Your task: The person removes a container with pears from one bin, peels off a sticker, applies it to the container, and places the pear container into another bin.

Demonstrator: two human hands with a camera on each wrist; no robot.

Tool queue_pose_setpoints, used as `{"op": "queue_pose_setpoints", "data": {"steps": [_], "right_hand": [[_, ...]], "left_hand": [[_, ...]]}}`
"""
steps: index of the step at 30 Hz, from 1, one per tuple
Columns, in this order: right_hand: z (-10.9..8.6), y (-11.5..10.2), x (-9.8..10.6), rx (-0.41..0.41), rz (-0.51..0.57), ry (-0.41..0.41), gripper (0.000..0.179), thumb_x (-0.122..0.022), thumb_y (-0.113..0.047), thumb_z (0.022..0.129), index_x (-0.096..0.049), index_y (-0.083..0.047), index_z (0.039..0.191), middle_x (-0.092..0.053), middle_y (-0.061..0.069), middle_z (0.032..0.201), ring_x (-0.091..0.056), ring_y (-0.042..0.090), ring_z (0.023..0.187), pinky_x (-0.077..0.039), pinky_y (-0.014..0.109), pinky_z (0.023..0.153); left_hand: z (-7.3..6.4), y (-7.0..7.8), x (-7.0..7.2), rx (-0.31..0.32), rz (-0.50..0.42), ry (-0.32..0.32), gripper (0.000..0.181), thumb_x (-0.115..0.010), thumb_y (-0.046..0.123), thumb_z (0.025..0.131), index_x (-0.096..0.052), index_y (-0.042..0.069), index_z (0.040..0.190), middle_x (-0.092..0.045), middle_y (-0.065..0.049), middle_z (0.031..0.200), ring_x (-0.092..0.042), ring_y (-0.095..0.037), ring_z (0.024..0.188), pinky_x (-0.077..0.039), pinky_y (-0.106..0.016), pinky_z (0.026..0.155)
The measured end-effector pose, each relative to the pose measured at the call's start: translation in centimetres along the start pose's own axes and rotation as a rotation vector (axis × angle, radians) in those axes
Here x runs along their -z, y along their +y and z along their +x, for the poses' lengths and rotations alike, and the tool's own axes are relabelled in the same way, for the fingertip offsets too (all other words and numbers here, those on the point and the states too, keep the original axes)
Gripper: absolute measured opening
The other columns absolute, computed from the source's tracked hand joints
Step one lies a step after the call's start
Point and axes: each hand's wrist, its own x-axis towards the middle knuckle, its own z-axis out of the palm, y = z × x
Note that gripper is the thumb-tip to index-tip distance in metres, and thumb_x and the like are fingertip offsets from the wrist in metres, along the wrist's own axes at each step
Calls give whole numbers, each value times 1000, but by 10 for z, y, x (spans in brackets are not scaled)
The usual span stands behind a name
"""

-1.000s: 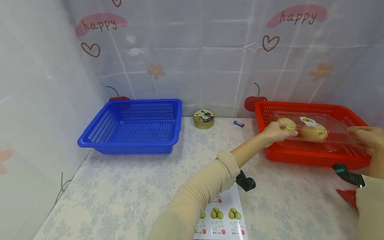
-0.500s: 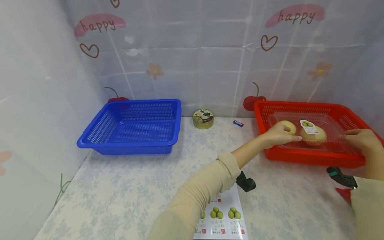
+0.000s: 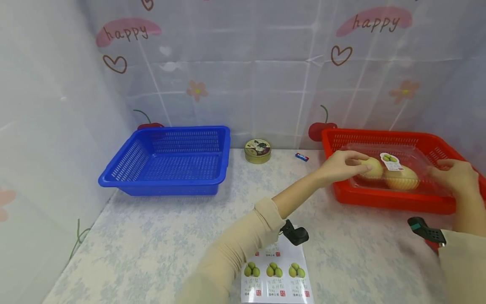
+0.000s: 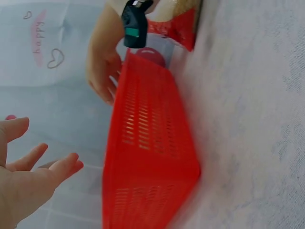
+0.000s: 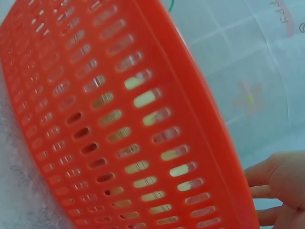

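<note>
A clear lidded plastic box [image 3: 404, 154] lies inside the red basket [image 3: 391, 204]. Two round, pale yellow fruits [image 3: 402, 177] show through it, and a white label [image 3: 391, 161] with green fruits printed on it sits on top. My left hand [image 3: 343, 168] hovers by the box's left end with its fingers spread; the left wrist view shows nothing in its grasp. At the box's right end is my right hand [image 3: 457, 175], its fingers loosely bent over the basket's interior. Contact between these fingers and the box cannot be made out.
A blue basket [image 3: 163, 185] stands at the left. Between the baskets are a round gold tin [image 3: 257, 151] and a small blue-and-red packet [image 3: 302, 157]. A sheet of fruit stickers [image 3: 277, 274] lies in front. A red-and-clear bag [image 4: 178, 24] lies near the right sleeve.
The box has been lowered into the red basket and lies flatter. My left hand has come off its left end and drawn back leftward; my right hand has shifted slightly left.
</note>
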Motion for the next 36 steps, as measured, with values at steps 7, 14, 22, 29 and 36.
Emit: {"op": "queue_pose_setpoints", "data": {"steps": [7,14,22,29,36], "right_hand": [[-15,-16,-9,112,-61,81,68,-41,-34,97,-21,12,142,-32,43,132,-32,57,112,-39,63,87],[-36,-41,-23,346,-80,117,62,-46,-30,96,-30,13,138,-34,42,132,-28,59,115,-26,72,92],[-58,-74,-49,612,-5,208,48,-54,-18,91,-47,12,128,-47,41,122,-39,58,108,-22,71,94],[-78,-103,-75,793,117,286,45,-63,-10,84,-53,14,122,-51,38,120,-42,56,110,-23,67,100],[-97,-130,-100,882,115,264,51,-66,-10,83,-51,10,127,-50,34,126,-40,51,116,-24,65,101]], "left_hand": [[-26,-2,20,-106,-64,-49,36,-62,22,90,-61,11,124,-65,4,111,-58,3,92,-48,-13,75],[-52,-16,37,-172,-35,-34,36,-61,18,91,-58,7,126,-64,-6,118,-58,-2,99,-48,-13,79],[-76,-25,59,-181,-41,29,38,-62,15,90,-57,5,127,-62,-10,121,-60,-6,105,-46,-13,86],[-99,-34,70,-230,-35,51,40,-60,14,91,-54,3,130,-55,-11,132,-54,-17,120,-44,-21,95],[-117,-45,79,-235,-18,135,41,-62,12,91,-54,4,131,-55,-11,133,-52,-20,122,-45,-22,94]]}}
